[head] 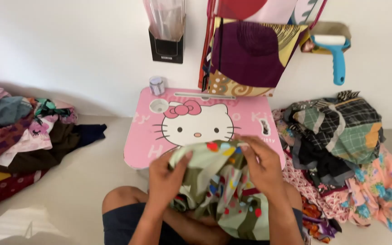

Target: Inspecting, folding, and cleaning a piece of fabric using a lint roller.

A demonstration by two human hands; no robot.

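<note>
A big pile of clothes (pixel 19 136) sits at the left edge of the frame, and another pile of patterned clothes (pixel 341 149) fills the right side. Between them, in the middle, stands a small pink table with a cartoon cat face (pixel 196 122). Bright cloths hang on the wall (pixel 250 50) at the top, above the table. Low in the middle, over the person's lap, is a pale green cloth with coloured dots (pixel 225 190). The left hand (pixel 164 179) has its fingers closed around the cloth's left edge. The right hand (pixel 262 165) pinches the cloth's top edge with bent fingers. A blue-handled lint roller (pixel 336 54) hangs at the upper right. A little jar (pixel 157 85) stands on the table's far left corner.
</note>
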